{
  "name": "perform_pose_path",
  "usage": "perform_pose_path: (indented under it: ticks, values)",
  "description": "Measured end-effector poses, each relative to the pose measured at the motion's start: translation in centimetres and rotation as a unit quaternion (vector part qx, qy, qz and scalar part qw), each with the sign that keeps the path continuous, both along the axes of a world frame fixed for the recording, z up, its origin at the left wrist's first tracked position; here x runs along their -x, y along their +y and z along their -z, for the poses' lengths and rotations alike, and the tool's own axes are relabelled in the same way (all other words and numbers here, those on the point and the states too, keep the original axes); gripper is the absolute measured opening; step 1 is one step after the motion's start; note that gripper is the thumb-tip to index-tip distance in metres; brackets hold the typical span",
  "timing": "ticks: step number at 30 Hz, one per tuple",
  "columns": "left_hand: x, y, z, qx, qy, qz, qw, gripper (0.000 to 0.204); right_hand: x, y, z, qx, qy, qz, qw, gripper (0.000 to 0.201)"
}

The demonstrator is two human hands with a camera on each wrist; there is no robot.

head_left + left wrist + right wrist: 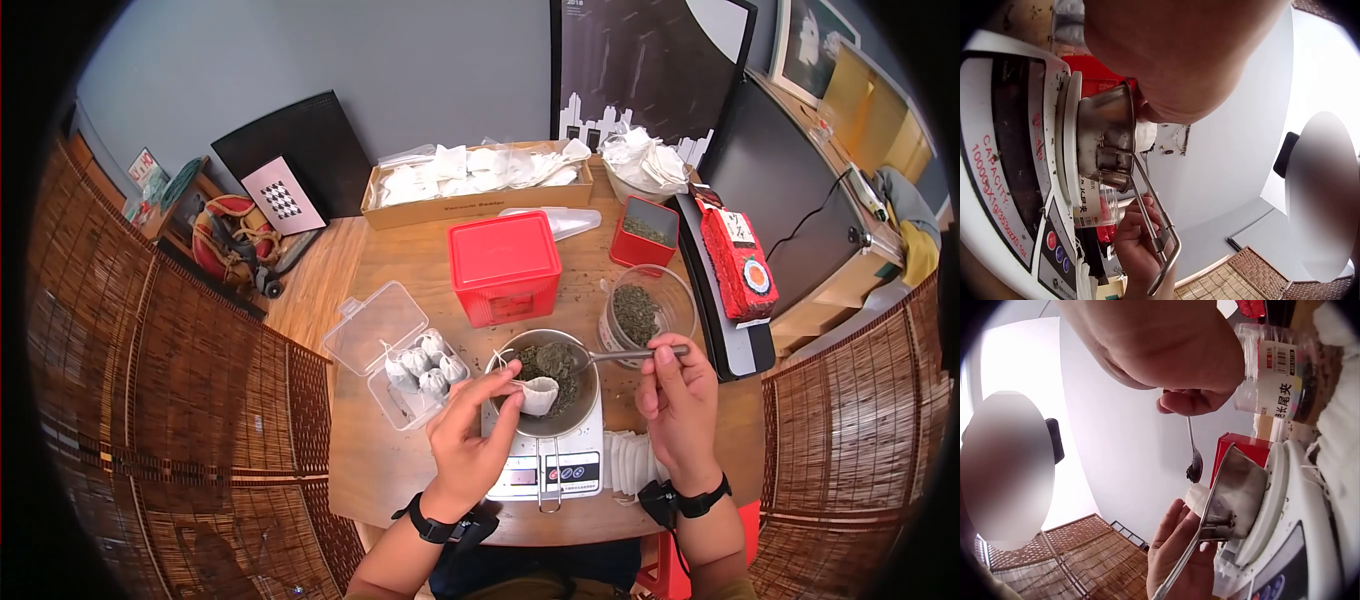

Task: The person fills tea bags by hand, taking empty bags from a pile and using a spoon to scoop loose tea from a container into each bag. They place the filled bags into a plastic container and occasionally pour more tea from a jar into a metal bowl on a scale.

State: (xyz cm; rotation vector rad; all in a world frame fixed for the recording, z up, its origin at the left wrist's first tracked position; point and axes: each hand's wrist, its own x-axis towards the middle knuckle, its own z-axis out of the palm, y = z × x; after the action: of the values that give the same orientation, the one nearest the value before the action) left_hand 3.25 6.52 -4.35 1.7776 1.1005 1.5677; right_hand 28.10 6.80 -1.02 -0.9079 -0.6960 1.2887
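The left hand pinches a small white cloth bag at its rim, over a metal pan of dried leaves. A spoon heaped with leaves is gripped by its handle in the right hand; its bowl is just behind the bag. In the right wrist view the spoon's bowl hangs close above the bag. The pan stands on a white scale. In the left wrist view the left hand hides much of the bag.
An open plastic box of filled bags is at left. Behind the pan are a red tin and a carton of white bags. A clear jar of leaves, an open red tin and flat bags are at right.
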Motion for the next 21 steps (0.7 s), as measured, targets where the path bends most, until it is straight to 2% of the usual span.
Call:
perform_pose_path:
  ticks: [9, 21]
  values:
    - [-0.09, 0.07, 0.03, 0.015, -0.009, -0.003, 1.000, 0.043, 0.00, -0.21, 0.16, 0.002, -0.006, -0.038, 0.999, 0.018]
    - [-0.08, 0.08, 0.00, 0.023, -0.010, -0.006, 1.000, 0.044, 0.01, -0.38, 0.29, -0.050, -0.012, -0.079, 0.996, 0.016]
